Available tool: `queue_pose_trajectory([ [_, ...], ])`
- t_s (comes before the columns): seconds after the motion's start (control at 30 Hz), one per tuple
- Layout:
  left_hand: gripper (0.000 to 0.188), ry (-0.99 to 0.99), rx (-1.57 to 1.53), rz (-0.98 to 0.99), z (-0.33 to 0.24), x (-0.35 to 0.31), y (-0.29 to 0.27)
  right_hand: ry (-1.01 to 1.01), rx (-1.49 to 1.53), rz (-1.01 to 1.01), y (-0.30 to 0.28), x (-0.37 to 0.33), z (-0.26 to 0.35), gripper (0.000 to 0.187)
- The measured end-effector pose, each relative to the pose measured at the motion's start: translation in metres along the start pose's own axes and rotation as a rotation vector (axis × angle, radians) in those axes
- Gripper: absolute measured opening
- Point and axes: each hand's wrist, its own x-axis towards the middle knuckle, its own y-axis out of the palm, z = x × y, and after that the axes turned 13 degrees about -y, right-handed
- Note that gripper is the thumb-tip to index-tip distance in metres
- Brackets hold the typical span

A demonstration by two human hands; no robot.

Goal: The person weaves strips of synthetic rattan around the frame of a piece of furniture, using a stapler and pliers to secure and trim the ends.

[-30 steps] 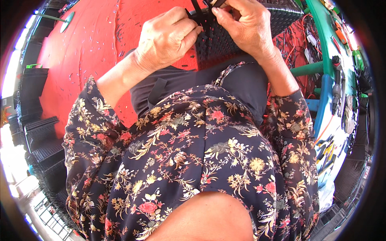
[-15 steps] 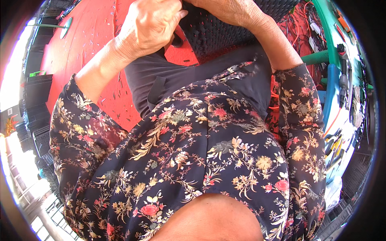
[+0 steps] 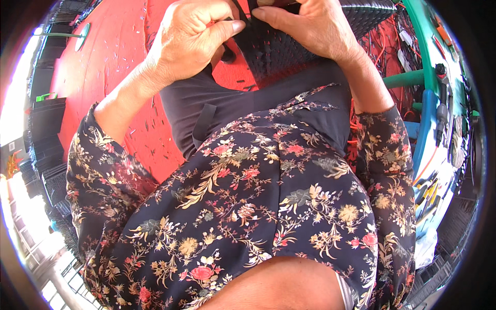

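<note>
A black woven wicker piece (image 3: 284,51) leans over my lap at the top of the view, its upper edge cut off by the frame. My left hand (image 3: 194,39) is closed at its left edge, with the thumb and bent fingers pinching a dark strip. On the other side my right hand (image 3: 323,28) grips the wicker piece, thumb pointing left across its dark surface and most fingers hidden behind it. A narrow gap separates the two thumbs, and black material shows between them.
Red floor covering (image 3: 111,67) strewn with dark scraps lies to the left. At right stand a green frame (image 3: 408,78) and a blue edge (image 3: 426,121), beside a surface with several hand tools (image 3: 429,194). Stacked black wicker pieces (image 3: 49,121) line the far left.
Both hands have come slightly lower and moved apart, so their thumbs now show. The right hand has turned, and the wicker piece has shifted and tilted a little.
</note>
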Motion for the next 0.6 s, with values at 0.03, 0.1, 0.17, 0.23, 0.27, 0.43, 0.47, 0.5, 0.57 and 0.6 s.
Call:
queue_pose_trajectory([
  [0.03, 0.012, 0.007, 0.061, 0.021, 0.003, -0.001, -0.002, -0.060, 0.030, -0.053, 0.002, -0.003, -0.004, 0.013],
  [0.1, 0.013, 0.044, 0.009, 0.010, 0.000, 0.000, -0.002, -0.162, -0.007, -0.130, -0.001, -0.006, -0.002, 0.013],
  [0.17, 0.013, 0.073, -0.037, -0.023, 0.000, -0.004, 0.002, -0.144, -0.075, -0.321, 0.004, -0.020, 0.008, 0.014],
  [0.23, 0.013, 0.100, -0.054, -0.048, -0.005, -0.007, 0.003, -0.063, -0.106, -0.399, 0.004, -0.039, 0.028, 0.007],
  [0.27, 0.013, 0.116, -0.062, -0.059, -0.007, -0.007, 0.004, 0.019, 0.087, -0.515, 0.013, -0.042, 0.040, 0.002],
  [0.43, 0.006, 0.127, -0.087, -0.060, -0.003, -0.010, 0.005, 0.522, 0.670, -0.233, 0.036, -0.054, 0.062, 0.013],
  [0.47, 0.005, 0.110, -0.094, -0.053, -0.006, -0.012, 0.005, 0.499, 0.591, -0.237, 0.036, -0.053, 0.062, 0.011],
  [0.5, 0.004, 0.094, -0.101, -0.045, -0.007, -0.013, 0.005, 0.410, 0.430, -0.280, 0.038, -0.054, 0.057, 0.013],
  [0.57, 0.004, 0.123, -0.103, -0.094, -0.009, -0.015, 0.007, 0.330, 0.193, -0.327, 0.039, -0.051, 0.053, 0.023],
  [0.6, 0.004, 0.138, -0.105, -0.117, -0.009, -0.016, 0.009, 0.340, 0.110, -0.337, 0.036, -0.046, 0.054, 0.028],
])
